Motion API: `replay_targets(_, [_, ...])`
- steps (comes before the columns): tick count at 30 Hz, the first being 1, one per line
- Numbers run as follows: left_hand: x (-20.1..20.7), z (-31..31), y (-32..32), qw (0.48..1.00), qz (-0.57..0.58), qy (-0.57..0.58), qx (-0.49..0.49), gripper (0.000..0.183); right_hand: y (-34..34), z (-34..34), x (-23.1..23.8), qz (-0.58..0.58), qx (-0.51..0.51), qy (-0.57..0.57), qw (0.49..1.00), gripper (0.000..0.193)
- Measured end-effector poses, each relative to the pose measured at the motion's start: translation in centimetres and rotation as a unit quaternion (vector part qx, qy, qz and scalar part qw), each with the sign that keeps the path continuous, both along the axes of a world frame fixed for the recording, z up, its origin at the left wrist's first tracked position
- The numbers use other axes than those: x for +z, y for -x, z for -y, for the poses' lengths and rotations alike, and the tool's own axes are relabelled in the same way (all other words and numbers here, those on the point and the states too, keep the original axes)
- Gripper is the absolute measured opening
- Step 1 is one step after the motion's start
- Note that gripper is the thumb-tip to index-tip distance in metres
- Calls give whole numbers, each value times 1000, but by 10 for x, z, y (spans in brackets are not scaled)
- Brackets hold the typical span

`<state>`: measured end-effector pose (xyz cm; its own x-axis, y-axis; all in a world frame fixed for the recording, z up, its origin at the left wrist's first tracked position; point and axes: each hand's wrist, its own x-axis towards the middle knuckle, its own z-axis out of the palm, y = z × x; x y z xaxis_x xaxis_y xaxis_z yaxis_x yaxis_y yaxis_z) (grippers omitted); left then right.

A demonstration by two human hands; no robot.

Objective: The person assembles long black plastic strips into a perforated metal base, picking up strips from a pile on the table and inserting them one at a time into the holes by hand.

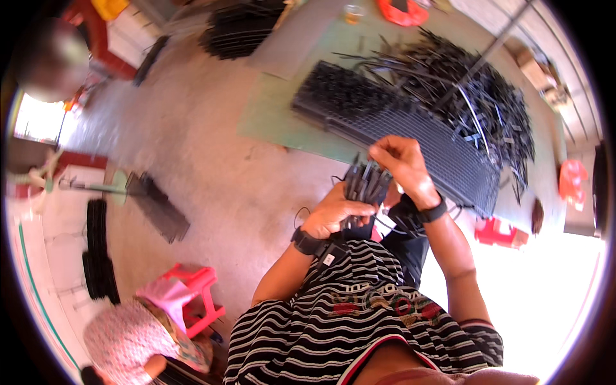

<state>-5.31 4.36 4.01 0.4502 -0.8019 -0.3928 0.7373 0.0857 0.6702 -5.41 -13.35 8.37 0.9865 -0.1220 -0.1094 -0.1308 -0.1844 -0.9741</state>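
The left hand (332, 215) keeps a closed grip around a bundle of thin black strips (367, 183), held upright in front of the person's striped shirt (359, 314). The right hand (401, 160) pinches the top of one strip in that bundle, fingertips closed on its upper end. Both wrists carry black bands, and a small white label hangs from the left band, just below the wrist.

Beyond the hands a green mat (276, 115) lies on the concrete floor (205, 141). On it rests a long black ribbed panel (398, 128), with a loose tangled heap of black strips (487, 96) behind it. An orange bag (573, 183) sits at the right edge, near a red plastic stool (500, 232). A second dark pile (240, 29) lies at the top. At lower left another person in a patterned top (125, 337) sits beside a pink stool (196, 289).
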Motion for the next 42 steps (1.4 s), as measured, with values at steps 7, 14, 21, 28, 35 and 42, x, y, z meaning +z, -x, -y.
replay_targets(7, [-5,32,-8,999,34,-23,-13,25,18,28,10,100,84,12,991,10])
replay_targets(14, [-17,56,-13,1000,-17,-14,10,28,23,38,-9,107,-244,-67,962,11])
replay_targets(21, [-16,61,-23,993,-102,15,62,32,41,55,-8,5,-146,-97,984,10])
replay_targets(28, [-19,71,-21,999,-45,5,26,28,38,45,-25,56,-154,135,977,10])
replay_targets(35, [-3,63,-12,997,-25,-16,-72,22,59,52,-19,236,170,627,723,65])
replay_targets(42, [8,59,8,973,-114,-10,-198,28,56,57,-22,367,312,559,675,40])
